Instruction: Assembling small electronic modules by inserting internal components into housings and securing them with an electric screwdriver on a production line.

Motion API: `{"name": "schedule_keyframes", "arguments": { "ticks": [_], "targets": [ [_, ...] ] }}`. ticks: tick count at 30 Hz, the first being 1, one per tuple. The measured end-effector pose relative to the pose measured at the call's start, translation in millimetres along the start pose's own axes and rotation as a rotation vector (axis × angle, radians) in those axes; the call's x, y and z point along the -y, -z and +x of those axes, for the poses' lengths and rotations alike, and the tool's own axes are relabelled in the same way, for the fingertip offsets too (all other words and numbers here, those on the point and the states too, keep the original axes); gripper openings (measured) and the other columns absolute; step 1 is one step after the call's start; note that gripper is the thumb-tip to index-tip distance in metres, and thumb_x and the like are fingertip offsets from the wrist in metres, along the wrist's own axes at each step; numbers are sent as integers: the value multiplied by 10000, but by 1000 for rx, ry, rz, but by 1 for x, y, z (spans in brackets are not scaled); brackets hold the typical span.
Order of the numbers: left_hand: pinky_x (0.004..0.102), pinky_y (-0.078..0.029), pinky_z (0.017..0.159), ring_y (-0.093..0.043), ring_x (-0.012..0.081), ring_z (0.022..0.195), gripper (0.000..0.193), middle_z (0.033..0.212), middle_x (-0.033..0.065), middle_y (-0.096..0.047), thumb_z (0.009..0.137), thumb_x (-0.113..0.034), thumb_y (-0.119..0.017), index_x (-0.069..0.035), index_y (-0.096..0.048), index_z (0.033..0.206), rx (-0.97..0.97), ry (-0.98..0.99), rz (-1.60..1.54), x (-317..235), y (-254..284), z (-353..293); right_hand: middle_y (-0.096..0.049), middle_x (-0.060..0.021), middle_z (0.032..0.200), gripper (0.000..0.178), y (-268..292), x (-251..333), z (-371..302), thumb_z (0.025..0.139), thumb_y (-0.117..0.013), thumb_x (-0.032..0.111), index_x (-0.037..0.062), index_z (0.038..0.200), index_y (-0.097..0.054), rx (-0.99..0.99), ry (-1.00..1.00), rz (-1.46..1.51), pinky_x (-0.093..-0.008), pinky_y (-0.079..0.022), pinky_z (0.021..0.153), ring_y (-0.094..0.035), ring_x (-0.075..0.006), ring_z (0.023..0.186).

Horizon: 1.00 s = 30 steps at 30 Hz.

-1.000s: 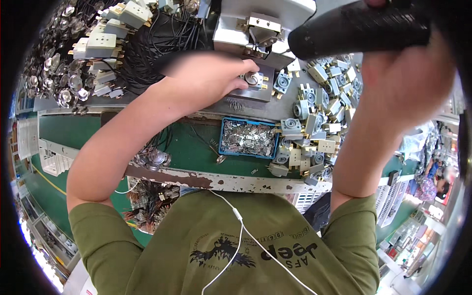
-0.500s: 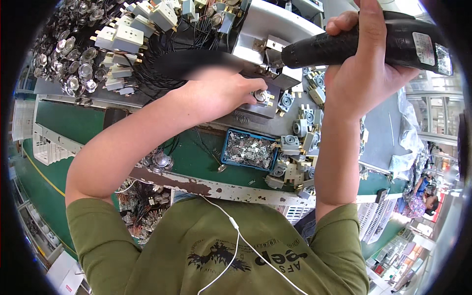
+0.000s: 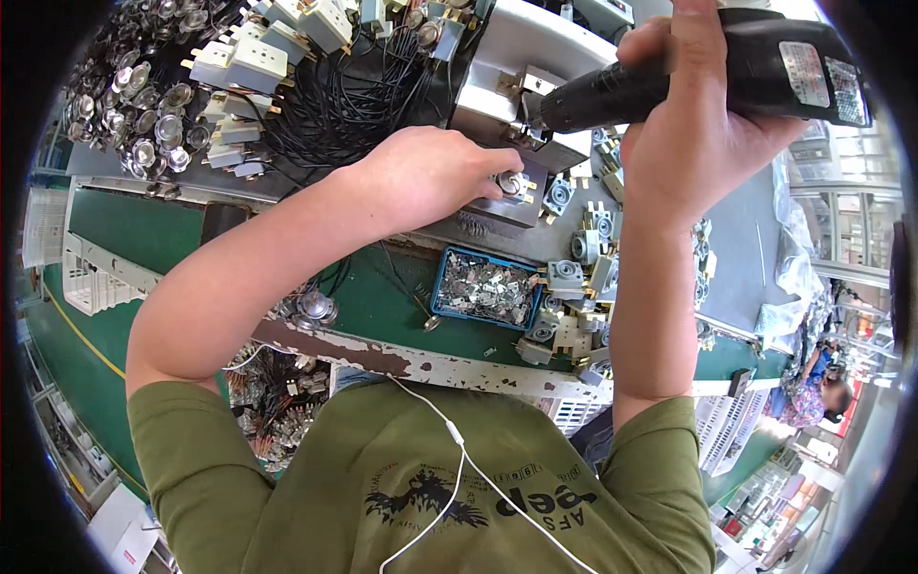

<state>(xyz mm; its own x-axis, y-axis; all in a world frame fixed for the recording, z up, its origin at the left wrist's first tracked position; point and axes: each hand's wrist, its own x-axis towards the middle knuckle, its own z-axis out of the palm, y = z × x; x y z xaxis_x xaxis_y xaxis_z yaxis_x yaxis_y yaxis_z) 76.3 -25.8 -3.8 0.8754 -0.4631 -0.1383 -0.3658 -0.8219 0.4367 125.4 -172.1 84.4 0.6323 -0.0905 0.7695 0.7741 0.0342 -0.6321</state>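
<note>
My right hand [image 3: 703,143] is wrapped round a black electric screwdriver [image 3: 765,67], which lies nearly level. Its nose points left and reaches the small metal parts in a silver metal fixture [image 3: 497,72]; the exact contact at the tip is too small to make out. My left hand [image 3: 421,177] pinches a small grey component [image 3: 513,184] with a round metal top and brass terminals. That component sits on a dark metal block [image 3: 512,210] in front of the fixture. Some of my left fingers are hidden behind the hand.
A blue tray [image 3: 442,306] of small metal pieces stands nearer me. Several grey components [image 3: 566,277] lie to its right. At the far left are white housings [image 3: 251,59], black wires [image 3: 344,105] and a heap of round metal caps [image 3: 143,124]. A worn white rail [image 3: 459,373] edges the bench.
My right hand and the screwdriver have shifted slightly left, bringing the nose closer into the fixture. My left hand stays at the component on the block.
</note>
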Motion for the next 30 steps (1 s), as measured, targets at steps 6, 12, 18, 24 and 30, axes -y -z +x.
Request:
{"name": "schedule_keyframes", "arguments": {
  "ticks": [6,12,18,24,30],
  "targets": [
    [491,-568,752,-730,368,874,320,931,166,-750,980,-311,-640,-160,-643,1262,-89,-60,-7,6,-7,-1,-665,-87,773,218,-14,5,-4,936,-717,5,-26,1103,-580,-100,-36,8,-257,-492,512,-637,-140,572],
    [485,-571,764,-731,360,870,332,927,159,-750,972,-309,-646,-152,-657,1265,-108,-104,-7,6,-6,0,-714,-146,990,404,3,-54,23,926,-722,65,-61,1279,-569,488,-260,1336,-285,-575,647,-694,-173,704],
    [466,-563,784,-701,357,891,394,927,134,-720,978,-317,-657,-208,-650,1357,-99,-64,-4,7,-7,-2,-695,-164,1146,532,-13,1,12,916,-710,-30,-4,1358,-415,50,-189,105,-272,-588,671,-708,-173,789],
    [484,-572,802,-717,366,933,374,990,155,-745,965,-338,-668,-173,-676,1300,-136,-76,-15,7,-11,-4,-686,-96,916,460,-1,19,-7,903,-714,-72,8,1270,-447,-25,-196,45,-264,-533,529,-662,-140,647],
    [491,-564,798,-715,372,916,364,952,159,-740,981,-354,-649,-167,-655,1293,-66,-74,-36,9,-4,2,-666,-65,779,194,16,18,-18,905,-743,-44,-16,1034,-601,-23,-264,51,-256,-492,482,-621,-113,553]
  ]
}}
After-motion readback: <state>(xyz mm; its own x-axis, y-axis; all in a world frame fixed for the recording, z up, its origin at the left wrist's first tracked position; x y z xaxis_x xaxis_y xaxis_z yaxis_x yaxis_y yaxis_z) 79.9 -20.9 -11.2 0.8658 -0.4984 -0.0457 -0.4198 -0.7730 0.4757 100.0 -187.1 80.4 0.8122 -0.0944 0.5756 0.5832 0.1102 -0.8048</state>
